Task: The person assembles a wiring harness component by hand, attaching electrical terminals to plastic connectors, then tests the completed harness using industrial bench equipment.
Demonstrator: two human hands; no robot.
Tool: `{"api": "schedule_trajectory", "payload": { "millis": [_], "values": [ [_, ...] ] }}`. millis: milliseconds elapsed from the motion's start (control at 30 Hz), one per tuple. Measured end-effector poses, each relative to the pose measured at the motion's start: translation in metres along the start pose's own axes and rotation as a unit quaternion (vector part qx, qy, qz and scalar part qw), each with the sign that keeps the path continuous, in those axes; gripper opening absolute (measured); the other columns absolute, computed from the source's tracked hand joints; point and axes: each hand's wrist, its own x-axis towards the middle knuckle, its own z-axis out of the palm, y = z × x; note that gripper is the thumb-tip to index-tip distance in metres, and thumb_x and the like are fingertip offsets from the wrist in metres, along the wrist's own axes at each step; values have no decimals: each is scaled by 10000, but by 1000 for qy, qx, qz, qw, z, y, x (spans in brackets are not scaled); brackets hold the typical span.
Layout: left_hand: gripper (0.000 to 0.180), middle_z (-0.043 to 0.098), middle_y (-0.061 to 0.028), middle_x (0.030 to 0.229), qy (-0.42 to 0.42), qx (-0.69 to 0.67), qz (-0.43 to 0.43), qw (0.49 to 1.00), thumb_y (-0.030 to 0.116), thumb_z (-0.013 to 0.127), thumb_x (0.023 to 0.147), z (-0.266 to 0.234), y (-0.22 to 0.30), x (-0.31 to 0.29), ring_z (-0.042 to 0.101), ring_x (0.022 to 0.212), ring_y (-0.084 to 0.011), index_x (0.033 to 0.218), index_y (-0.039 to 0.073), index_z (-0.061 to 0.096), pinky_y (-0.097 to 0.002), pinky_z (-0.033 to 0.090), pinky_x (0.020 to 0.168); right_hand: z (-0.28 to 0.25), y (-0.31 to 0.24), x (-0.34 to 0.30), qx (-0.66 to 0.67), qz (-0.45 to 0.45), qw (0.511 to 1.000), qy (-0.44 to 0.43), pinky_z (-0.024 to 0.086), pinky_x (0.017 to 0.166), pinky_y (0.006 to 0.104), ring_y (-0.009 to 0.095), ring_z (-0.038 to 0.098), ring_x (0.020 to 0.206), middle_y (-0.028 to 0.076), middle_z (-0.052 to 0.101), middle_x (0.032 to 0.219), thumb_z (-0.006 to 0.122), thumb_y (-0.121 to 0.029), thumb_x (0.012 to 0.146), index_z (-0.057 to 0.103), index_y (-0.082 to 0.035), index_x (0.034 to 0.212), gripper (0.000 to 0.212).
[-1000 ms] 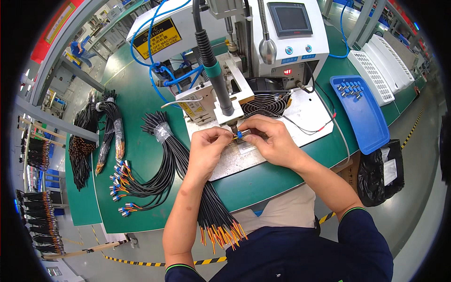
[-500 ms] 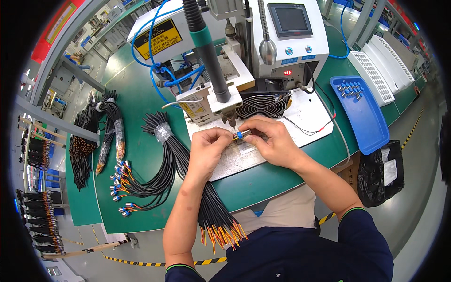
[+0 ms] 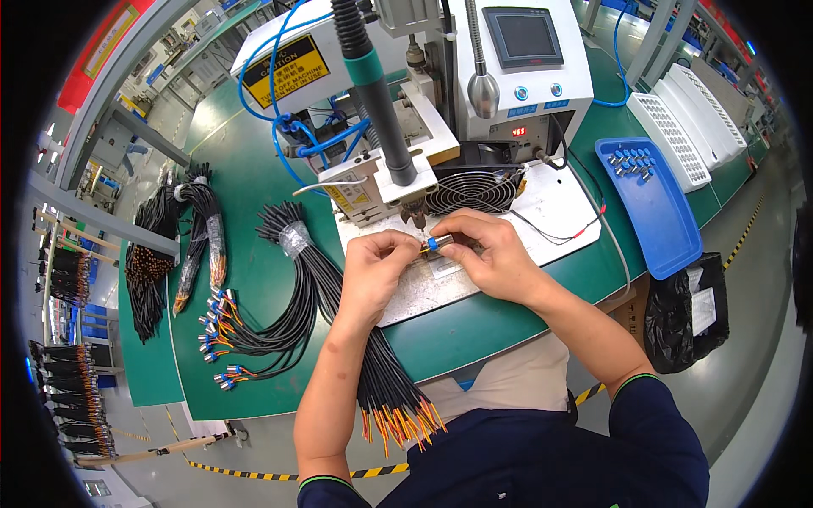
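My left hand (image 3: 375, 269) pinches a thin yellow-orange wire (image 3: 423, 250) between thumb and fingertips. Facing it, my right hand (image 3: 498, 256) grips a small blue and silver cylindrical connector (image 3: 439, 243) by its metal end. Wire and connector meet right under the tip of the soldering machine's head (image 3: 414, 210); the exact contact is too small to make out. Left of my left forearm lies a tied bundle of black cables (image 3: 315, 264), its orange and yellow bare ends (image 3: 402, 423) hanging over the table's front edge. Several cables beside it end in blue and silver connectors (image 3: 222, 326).
A black fan (image 3: 474, 188) stands behind my hands on the white base plate (image 3: 559, 229). To the right sit a blue tray (image 3: 656, 220) holding several connectors and white perforated racks (image 3: 669, 140). More black cable bundles (image 3: 151, 271) lie at the left. A black bag (image 3: 677, 326) hangs beyond the right edge.
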Motion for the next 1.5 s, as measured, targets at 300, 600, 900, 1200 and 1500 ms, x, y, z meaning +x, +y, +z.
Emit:
{"api": "schedule_trajectory", "payload": {
  "millis": [300, 600, 900, 1200, 1500],
  "values": [
    [125, 638, 46, 754, -1, 2, 1, 1000, 55, 743, 1006, -1, 0, 0, 451, 601, -13, 1023, -54, 802, -209, 309, 527, 1, 1, 0, -7, -9, 1000, 1, 558, 731, 335, 229, 698, 803, 129, 757, 1043, 759, 45, 918, 757, 21, 1156, 239],
    [188, 691, 9, 799, -70, -3, -29, 997, 120, 765, 1040, -15, 9, -8, 527, 665, -31, 1045, -62, 808, -218, 380, 584, -9, -8, -9, -14, -1, 1000, -6, 612, 862, 318, 228, 758, 1003, 144, 771, 1166, 777, 27, 945, 756, 38, 1209, 265],
    [248, 693, 19, 824, -191, 61, -63, 978, 220, 781, 1060, -32, 19, -31, 527, 679, -40, 1035, -26, 797, -232, 374, 583, -6, -22, -35, 16, -7, 1000, -13, 607, 850, 319, 206, 751, 993, 132, 770, 1162, 805, 11, 941, 752, 30, 1247, 311],
    [231, 754, -63, 951, 36, 21, 108, 993, 198, 709, 1100, -153, 54, -110, 694, 779, -127, 1069, -28, 746, -305, 578, 709, -2, -50, -70, 41, -13, 998, -55, 490, 665, 265, 127, 626, 803, 82, 739, 1064, 887, -29, 868, 734, 22, 1241, 406],
    [357, 604, -14, 674, 324, 413, 68, 849, 224, 734, 1075, -196, 27, -175, 527, 677, -61, 851, -54, 724, -296, 419, 597, 5, -44, -96, -1, 27, 995, -98, 433, 586, 285, 130, 541, 632, 69, 684, 804, 831, -57, 929, 759, 25, 950, 111]
  ]
}}
